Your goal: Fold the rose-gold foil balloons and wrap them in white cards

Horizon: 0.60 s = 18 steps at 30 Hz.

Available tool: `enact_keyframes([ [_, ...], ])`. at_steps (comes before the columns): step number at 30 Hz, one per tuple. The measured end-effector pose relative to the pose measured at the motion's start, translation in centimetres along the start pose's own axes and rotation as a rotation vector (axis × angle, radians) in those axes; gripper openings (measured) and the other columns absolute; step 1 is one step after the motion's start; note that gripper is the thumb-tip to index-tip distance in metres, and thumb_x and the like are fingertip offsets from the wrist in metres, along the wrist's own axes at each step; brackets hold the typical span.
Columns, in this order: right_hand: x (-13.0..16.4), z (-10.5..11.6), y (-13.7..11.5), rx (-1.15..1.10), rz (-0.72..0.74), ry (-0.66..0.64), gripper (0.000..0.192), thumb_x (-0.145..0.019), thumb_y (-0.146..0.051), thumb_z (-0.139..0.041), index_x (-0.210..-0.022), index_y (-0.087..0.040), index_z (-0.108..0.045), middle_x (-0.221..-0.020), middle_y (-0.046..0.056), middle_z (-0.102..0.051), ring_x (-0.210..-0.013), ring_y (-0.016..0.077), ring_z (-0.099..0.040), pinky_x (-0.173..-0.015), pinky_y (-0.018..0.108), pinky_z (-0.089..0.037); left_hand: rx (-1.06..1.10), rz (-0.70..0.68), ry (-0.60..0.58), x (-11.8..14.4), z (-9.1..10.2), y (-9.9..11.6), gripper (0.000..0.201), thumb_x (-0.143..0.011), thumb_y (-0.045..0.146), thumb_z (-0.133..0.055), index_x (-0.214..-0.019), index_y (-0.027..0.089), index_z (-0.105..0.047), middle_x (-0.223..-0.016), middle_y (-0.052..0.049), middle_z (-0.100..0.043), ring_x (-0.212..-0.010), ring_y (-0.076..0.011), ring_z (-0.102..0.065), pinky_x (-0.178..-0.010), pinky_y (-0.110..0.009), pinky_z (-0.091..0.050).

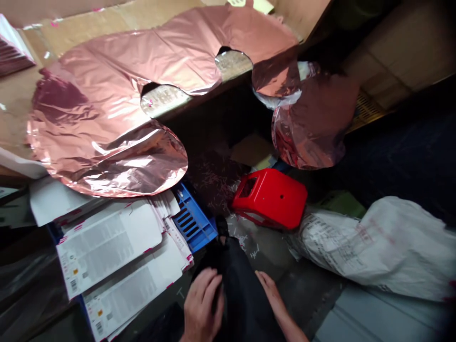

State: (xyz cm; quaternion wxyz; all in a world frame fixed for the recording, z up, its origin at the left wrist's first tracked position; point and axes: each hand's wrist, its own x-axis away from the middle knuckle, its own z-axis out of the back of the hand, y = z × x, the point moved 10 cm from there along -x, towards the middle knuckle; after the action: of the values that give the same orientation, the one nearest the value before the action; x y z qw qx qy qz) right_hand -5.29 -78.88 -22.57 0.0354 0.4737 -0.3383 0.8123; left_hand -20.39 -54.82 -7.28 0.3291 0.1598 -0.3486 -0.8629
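My left hand (204, 304) is over my dark-clothed leg (242, 285), somewhat blurred, its fingers loosely bent with nothing visible in them. On the other side of that leg, my right hand (269, 289) rests with its fingers stretched along the cloth, the tips partly hidden. Left of my left hand, flat white printed packages (124, 237) lie stacked in a blue plastic crate (194, 221). A large rose-gold foil balloon (107, 71), curved and mostly flat, is spread over a cardboard-covered table (103, 21); one end droops above the packages.
A red plastic stool (281, 194) lies on its side on the dark floor amid white scraps (245, 237). A white sack (384, 247) lies at the right. More rose-gold foil (317, 123) hangs beyond the stool. Another stack of packages (12, 50) stands at the far left.
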Motion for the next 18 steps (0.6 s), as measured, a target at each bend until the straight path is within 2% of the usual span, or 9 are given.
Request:
enact_keyframes([
  [1,0.1,0.0,-0.2,0.001,0.009,-0.007,0.066,-0.070,-0.081,-0.049,-0.083,-0.021,-0.071,-0.086,0.006,-0.072,-0.090,0.0301,-0.067,-0.082,0.036,-0.053,-0.050,-0.073,0.062,-2.7,1.2,0.9,0.039,-0.086,0.014,-0.058,-0.123,0.025,-0.062,-0.126,-0.008,-0.066,-0.125,-0.0253,-0.056,-0.105,-0.041,-0.049],
  [3,0.2,0.2,-0.7,0.012,0.024,0.001,0.065,-0.070,-0.081,-0.048,-0.082,-0.021,-0.071,-0.085,0.007,-0.072,-0.090,0.0303,-0.066,-0.083,0.036,-0.052,-0.156,-0.119,0.093,-7.0,1.6,1.4,0.043,-0.086,0.015,-0.058,-0.129,0.021,-0.058,-0.139,-0.011,-0.057,-0.139,-0.0290,-0.041,-0.111,-0.047,-0.042],
  [6,-0.3,1.2,-0.9,0.039,0.035,0.037,0.065,-0.061,-0.082,-0.053,-0.074,-0.021,-0.071,-0.080,0.008,-0.072,-0.087,0.0326,-0.066,-0.082,0.040,-0.052,-0.285,-0.066,0.026,-10.8,-0.8,0.3,0.044,-0.088,0.021,-0.057,-0.132,0.014,-0.056,-0.148,-0.015,-0.046,-0.146,-0.0352,-0.025,-0.114,-0.054,-0.035],
  [9,-1.5,2.6,-0.1,0.055,0.031,0.074,0.061,-0.056,-0.079,-0.056,-0.070,-0.021,-0.070,-0.078,0.009,-0.072,-0.085,0.0334,-0.066,-0.080,0.042,-0.052,-0.361,0.002,-0.028,-12.0,-3.5,-1.4,0.045,-0.090,0.024,-0.055,-0.133,0.012,-0.054,-0.151,-0.017,-0.041,-0.145,-0.0383,-0.023,-0.114,-0.059,-0.031],
  [11,-1.8,3.5,1.1,0.058,0.016,0.098,0.056,-0.057,-0.075,-0.056,-0.069,-0.022,-0.069,-0.079,0.009,-0.072,-0.084,0.0328,-0.066,-0.081,0.042,-0.051,-0.382,0.004,-0.030,-12.2,-4.4,-1.9,0.037,-0.091,0.024,-0.053,-0.126,0.013,-0.060,-0.149,-0.016,-0.044,-0.145,-0.0386,-0.026,-0.114,-0.058,-0.030],
  [15,-0.5,6.0,3.6,0.066,-0.051,0.180,0.047,-0.055,-0.069,-0.055,-0.064,-0.024,-0.065,-0.072,0.009,-0.071,-0.078,0.0335,-0.066,-0.079,0.046,-0.050,-0.399,-0.028,0.027,-12.6,-4.3,-2.0,0.026,-0.090,0.030,-0.056,-0.107,0.013,-0.066,-0.141,-0.018,-0.053,-0.144,-0.0393,-0.027,-0.115,-0.057,-0.027],
  [18,-0.7,8.6,3.9,0.060,-0.071,0.275,0.040,-0.050,-0.063,-0.061,-0.062,-0.025,-0.064,-0.074,0.010,-0.069,-0.084,0.0351,-0.064,-0.085,0.048,-0.049,-0.401,-0.044,0.070,-12.8,-3.9,-2.0,0.023,-0.088,0.029,-0.060,-0.104,0.014,-0.066,-0.141,-0.018,-0.053,-0.144,-0.0378,-0.029,-0.114,-0.055,-0.030],
])
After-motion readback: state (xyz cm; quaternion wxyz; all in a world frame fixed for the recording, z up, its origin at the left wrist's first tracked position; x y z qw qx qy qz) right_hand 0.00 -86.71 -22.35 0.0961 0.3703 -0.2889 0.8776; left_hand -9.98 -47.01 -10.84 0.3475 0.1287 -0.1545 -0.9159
